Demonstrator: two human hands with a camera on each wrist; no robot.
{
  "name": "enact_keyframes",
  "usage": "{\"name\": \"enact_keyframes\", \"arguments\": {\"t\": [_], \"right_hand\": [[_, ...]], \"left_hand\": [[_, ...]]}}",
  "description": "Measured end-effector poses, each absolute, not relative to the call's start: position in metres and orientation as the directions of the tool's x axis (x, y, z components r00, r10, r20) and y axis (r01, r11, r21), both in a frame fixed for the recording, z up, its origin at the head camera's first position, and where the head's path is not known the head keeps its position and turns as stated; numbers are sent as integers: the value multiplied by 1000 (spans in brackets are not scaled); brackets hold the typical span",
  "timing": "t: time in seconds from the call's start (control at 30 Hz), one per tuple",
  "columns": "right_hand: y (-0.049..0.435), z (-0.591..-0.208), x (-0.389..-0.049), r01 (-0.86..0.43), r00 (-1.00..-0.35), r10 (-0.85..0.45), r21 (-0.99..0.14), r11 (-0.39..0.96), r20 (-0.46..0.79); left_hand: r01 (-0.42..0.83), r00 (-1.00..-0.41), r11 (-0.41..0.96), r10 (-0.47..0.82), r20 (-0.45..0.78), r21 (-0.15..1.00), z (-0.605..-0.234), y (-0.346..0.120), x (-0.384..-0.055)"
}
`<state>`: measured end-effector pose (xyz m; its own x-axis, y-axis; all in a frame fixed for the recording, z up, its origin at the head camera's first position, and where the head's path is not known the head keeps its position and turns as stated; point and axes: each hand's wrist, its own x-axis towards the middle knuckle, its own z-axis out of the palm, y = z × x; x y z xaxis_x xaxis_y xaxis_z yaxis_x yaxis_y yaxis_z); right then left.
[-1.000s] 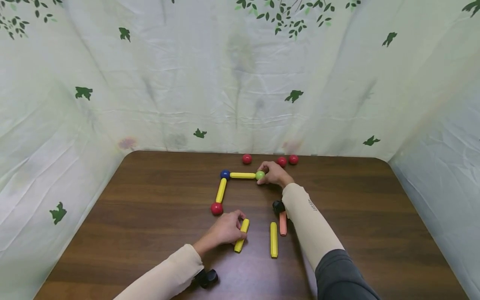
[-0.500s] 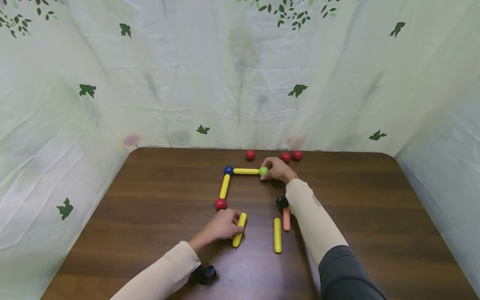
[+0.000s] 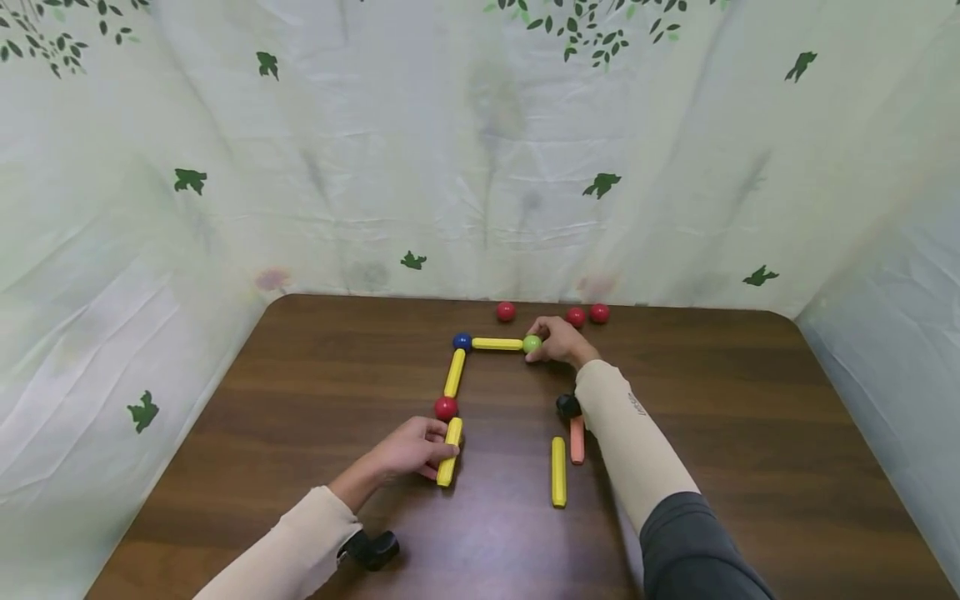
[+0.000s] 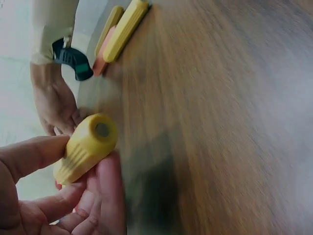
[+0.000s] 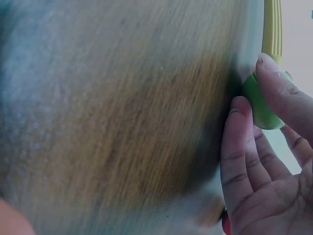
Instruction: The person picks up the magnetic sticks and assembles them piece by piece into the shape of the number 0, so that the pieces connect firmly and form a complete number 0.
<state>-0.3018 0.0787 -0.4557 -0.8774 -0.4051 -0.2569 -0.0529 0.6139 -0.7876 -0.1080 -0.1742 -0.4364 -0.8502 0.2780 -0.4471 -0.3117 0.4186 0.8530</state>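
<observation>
My left hand (image 3: 415, 448) pinches a yellow magnetic rod (image 3: 449, 454) between thumb and fingers; its far end is right at a red ball (image 3: 446, 407). In the left wrist view the near end of that yellow rod (image 4: 93, 142) shows a round grey spot. My right hand (image 3: 562, 342) pinches a green ball (image 3: 532, 343), also seen as the green ball (image 5: 264, 105) in the right wrist view. From it a yellow rod (image 3: 497, 344) runs left to a blue ball (image 3: 462, 341). Another yellow rod (image 3: 454, 372) links the blue ball to the red one.
A loose yellow rod (image 3: 558, 472) and a salmon rod (image 3: 577, 440) lie near the right forearm. Several red balls stand along the back edge, one red ball (image 3: 506, 312) apart from the others. A patterned white cloth (image 3: 480, 167) hangs behind the brown table (image 3: 720, 400).
My left hand has moved left with the yellow rod, bringing its far end up to the red ball. The right hand stays at the green ball. The head view has shifted slightly.
</observation>
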Motion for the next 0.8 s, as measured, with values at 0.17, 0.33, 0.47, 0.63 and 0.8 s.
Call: {"name": "enact_keyframes", "arguments": {"t": [0.17, 0.33, 0.47, 0.63, 0.8], "right_hand": [[83, -458, -301, -18, -885, -378, -790, 612, -273], [83, -457, -300, 2, -883, -373, -797, 603, -284], [82, -455, -299, -9, -880, -383, -796, 605, -281], [80, -454, -300, -27, -878, -395, -796, 604, -270], [78, -451, -299, -43, -875, -407, -796, 604, -263]], "left_hand": [[-338, -856, 413, 238, -459, 845, -440, -183, -107], [-363, -853, 419, 210, -477, 833, -444, -187, -107], [-389, -853, 404, 181, -489, 828, -447, -190, -107], [-416, -856, 396, 134, -499, 819, -450, -192, -108], [-419, -862, 396, 111, -495, 817, -451, -194, -109]]}}
